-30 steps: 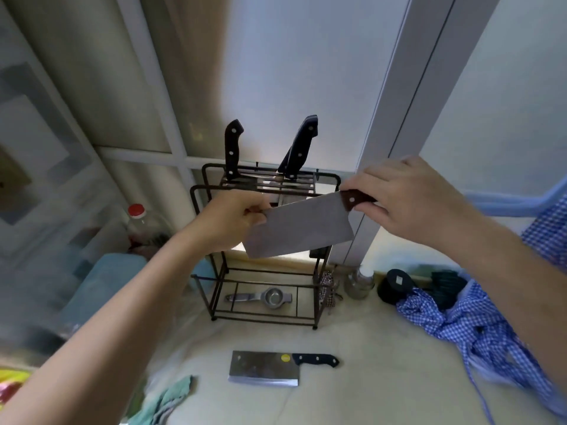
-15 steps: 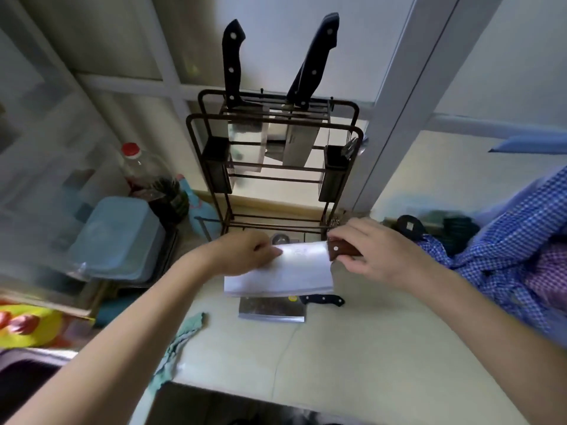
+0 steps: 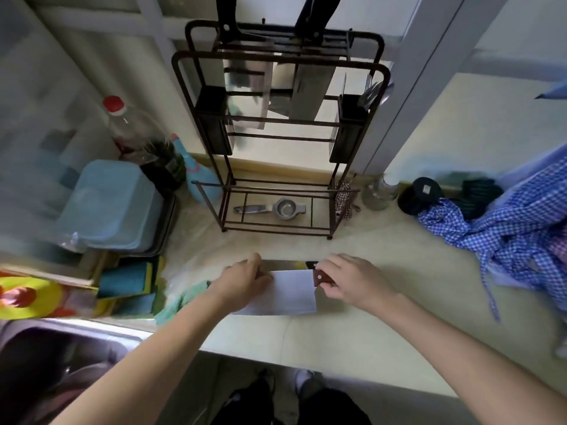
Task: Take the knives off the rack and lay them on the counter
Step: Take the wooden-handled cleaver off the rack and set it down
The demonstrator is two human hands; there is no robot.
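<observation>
At 6 o'clock the left hand presses the cleaver blade's end while the right hand grips its brown handle, low over the pale tabletop. Just beyond, another cleaver lies flat. At 12 o'clock the rack holds two knives.

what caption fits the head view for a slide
Both hands lower a brown-handled cleaver onto the counter; two knives wait in the rack.
</observation>
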